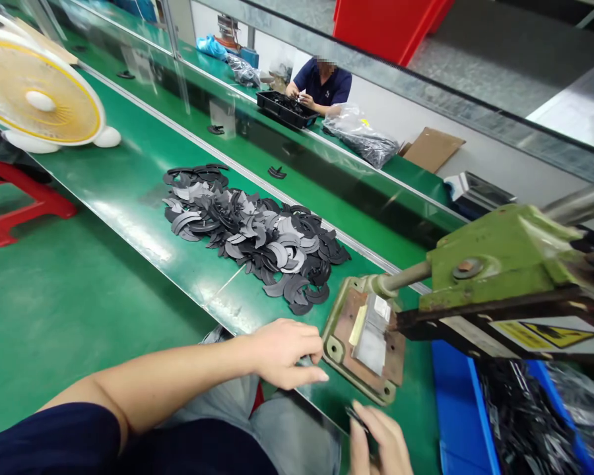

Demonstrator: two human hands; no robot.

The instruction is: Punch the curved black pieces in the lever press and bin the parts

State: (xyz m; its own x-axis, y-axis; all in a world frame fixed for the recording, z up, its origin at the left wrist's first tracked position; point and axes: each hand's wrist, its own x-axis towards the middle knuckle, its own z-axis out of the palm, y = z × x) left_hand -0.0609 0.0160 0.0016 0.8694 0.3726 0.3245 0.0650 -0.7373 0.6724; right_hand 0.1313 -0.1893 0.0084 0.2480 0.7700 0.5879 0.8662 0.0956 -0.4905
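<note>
My left hand [290, 353] is curled at the table edge, just left of the press base. A bit of a small grey piece [305, 361] shows between its fingers; most of it is hidden. Lower right, my right hand [381, 441] pinches a small dark piece [359, 419], its full shape covered by the fingers. Between and above the hands is the green hand press [505, 257], with a metal block [371, 346] on its base plate [395, 359]. Beyond my left hand lies a heap of curved black and grey pieces [252, 231].
To the right, a blue bin [462, 409] holds many black parts. A fan [39, 99] stands at the far left, by a red stool [24, 198]. Several dark pieces lie on the belt [321, 198]. Across it, a person [321, 86] works at a black tray [287, 111].
</note>
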